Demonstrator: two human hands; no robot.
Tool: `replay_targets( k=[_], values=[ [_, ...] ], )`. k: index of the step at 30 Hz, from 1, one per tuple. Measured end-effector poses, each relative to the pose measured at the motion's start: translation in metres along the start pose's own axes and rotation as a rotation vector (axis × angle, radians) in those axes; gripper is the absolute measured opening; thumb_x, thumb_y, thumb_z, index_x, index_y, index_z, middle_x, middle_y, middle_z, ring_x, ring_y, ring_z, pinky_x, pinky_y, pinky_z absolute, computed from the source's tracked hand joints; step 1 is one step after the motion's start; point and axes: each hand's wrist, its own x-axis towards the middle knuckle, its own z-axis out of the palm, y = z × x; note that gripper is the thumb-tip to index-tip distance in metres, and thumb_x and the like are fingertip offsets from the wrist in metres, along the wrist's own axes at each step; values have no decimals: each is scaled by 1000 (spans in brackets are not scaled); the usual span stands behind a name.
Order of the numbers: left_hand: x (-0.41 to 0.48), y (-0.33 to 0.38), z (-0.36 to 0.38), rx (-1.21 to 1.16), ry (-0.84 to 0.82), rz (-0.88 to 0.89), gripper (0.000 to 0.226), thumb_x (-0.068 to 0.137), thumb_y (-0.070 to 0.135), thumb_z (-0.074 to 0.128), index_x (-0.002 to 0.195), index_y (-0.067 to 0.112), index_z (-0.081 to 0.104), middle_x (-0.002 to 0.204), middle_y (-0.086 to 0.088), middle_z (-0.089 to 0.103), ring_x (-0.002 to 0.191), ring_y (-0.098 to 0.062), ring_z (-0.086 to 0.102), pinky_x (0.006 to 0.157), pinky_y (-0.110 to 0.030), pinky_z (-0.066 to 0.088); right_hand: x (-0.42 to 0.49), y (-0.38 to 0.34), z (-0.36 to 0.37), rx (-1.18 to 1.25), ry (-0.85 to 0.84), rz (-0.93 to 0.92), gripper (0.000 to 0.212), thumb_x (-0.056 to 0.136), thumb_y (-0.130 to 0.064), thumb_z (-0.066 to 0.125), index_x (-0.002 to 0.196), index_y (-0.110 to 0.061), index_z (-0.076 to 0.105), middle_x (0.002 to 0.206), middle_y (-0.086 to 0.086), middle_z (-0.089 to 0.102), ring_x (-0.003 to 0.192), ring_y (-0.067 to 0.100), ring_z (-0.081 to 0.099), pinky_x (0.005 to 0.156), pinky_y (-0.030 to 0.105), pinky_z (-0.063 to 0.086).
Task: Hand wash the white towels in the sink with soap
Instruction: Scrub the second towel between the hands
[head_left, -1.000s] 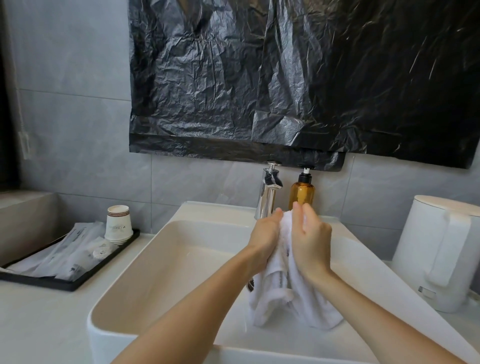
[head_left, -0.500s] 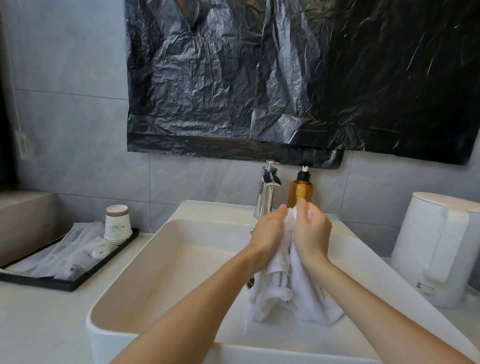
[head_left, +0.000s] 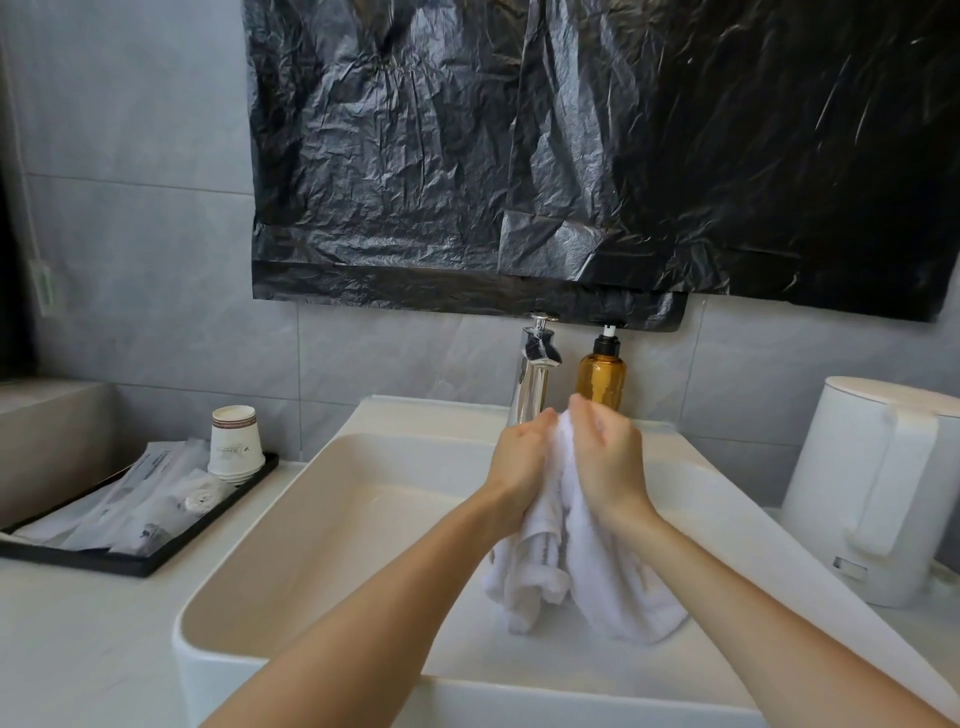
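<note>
A white towel (head_left: 587, 577) hangs bunched between my two hands above the white rectangular sink (head_left: 332, 499), its lower folds drooping onto the basin floor. My left hand (head_left: 522, 462) grips the towel's left side with curled fingers. My right hand (head_left: 605, 457) grips the right side, pressed against the left through the cloth. Behind my hands stand the chrome tap (head_left: 535, 371) and an amber soap pump bottle (head_left: 601, 376) on the sink's back ledge.
A black tray (head_left: 150, 558) with wrapped toiletries and stacked paper cups (head_left: 234, 441) sits on the counter to the left. A white electric kettle (head_left: 883, 488) stands at the right. Black plastic sheeting (head_left: 571, 156) covers the wall above the tap.
Both hands stay on the towel and have rubbed it between them, the right hand's fingers curling down more. The view has shifted slightly.
</note>
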Motion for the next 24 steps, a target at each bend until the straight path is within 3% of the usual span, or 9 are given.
replay_targets(
  k=[2, 5, 7, 10, 14, 18, 22, 24],
  values=[
    [-2, -2, 1, 32, -34, -24, 33, 100, 30, 46, 94, 5, 67, 86, -15, 66, 79, -23, 64, 72, -32, 50, 0, 2, 0, -51, 54, 22, 45, 101, -22, 44, 57, -18, 35, 51, -4, 35, 49, 7, 33, 50, 26, 25],
    [1, -4, -5, 36, 22, -21, 29, 98, 18, 46, 78, 11, 66, 78, -10, 67, 68, -17, 63, 63, -24, 49, -20, 5, 3, -113, -92, -181, 39, 101, -24, 43, 63, -17, 47, 52, -4, 44, 53, 10, 45, 49, 25, 31],
    [0, -3, -5, 7, 13, -42, 29, 99, 19, 46, 82, 12, 68, 77, -9, 69, 70, -18, 65, 65, -26, 52, -13, 5, 2, -101, -68, -118, 42, 101, -22, 44, 59, -19, 43, 51, -6, 41, 51, 9, 41, 51, 28, 30],
    [-6, -1, 2, 11, -31, -65, 31, 99, 25, 46, 96, 6, 69, 86, -13, 69, 83, -24, 65, 81, -37, 52, -1, 3, 0, -106, 94, 38, 45, 101, -23, 43, 57, -19, 36, 53, -2, 42, 51, 8, 38, 51, 28, 28],
    [2, -7, -4, 24, 41, -35, 29, 98, 14, 47, 78, 13, 69, 73, -6, 69, 69, -18, 65, 64, -25, 50, -21, 5, 2, -130, -83, -137, 42, 100, -21, 47, 58, -21, 41, 50, -6, 41, 51, 7, 42, 49, 22, 30],
    [-1, -4, 0, 21, -5, -74, 33, 101, 24, 45, 99, 4, 71, 85, -13, 70, 81, -24, 67, 75, -34, 53, 2, 1, 3, -81, 30, 98, 46, 101, -23, 44, 56, -18, 36, 52, -4, 39, 54, 11, 38, 53, 28, 29],
    [2, -6, -4, 7, 44, -62, 30, 100, 24, 47, 85, 9, 68, 76, -9, 69, 71, -20, 65, 66, -27, 51, -20, 3, 3, -108, -102, -66, 40, 100, -23, 46, 60, -22, 45, 52, -8, 46, 54, 3, 46, 52, 22, 34],
    [2, -5, -3, -9, 31, -72, 29, 100, 23, 46, 89, 8, 68, 78, -10, 69, 73, -21, 66, 66, -28, 52, -9, 3, 2, -91, -92, -3, 44, 101, -22, 45, 57, -19, 40, 49, -8, 41, 50, 5, 40, 50, 25, 29]
  ],
)
